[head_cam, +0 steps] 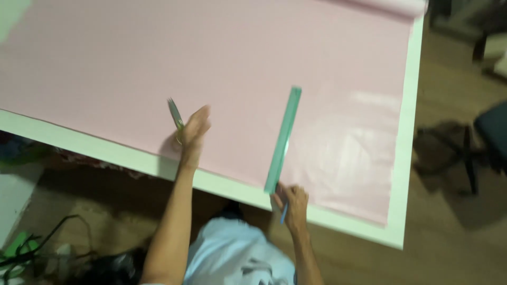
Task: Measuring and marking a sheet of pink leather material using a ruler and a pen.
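My left hand point(193, 129) sits just left of the middle of the frame, resting on the pink sheet point(237, 68) close to its near edge. Its fingers are closed around a pair of scissors point(175, 115), whose blades stick up and to the left from my grip, blurred but showing greyish green. The scissors lie over the pink sheet, near the white strip of the table point(406, 158) that shows below the sheet's edge.

My right hand point(290, 203) is lower and to the right, at the near edge of the table, just below centre. Its fingers pinch the bottom end of a long green ruler point(283, 140), which runs up and slightly right across the pink sheet toward the middle of the frame. A thin blue stick, perhaps a pen point(283, 214), shows in the same hand; I cannot tell exactly how it is held.

The pink sheet covers nearly the whole tabletop, from the upper left to a rolled end at the upper right corner. The table's white border shows along the right side and the near edge. A wooden floor point(454, 105) fills the right of the frame, with a dark chair point(488, 137) at the far right.
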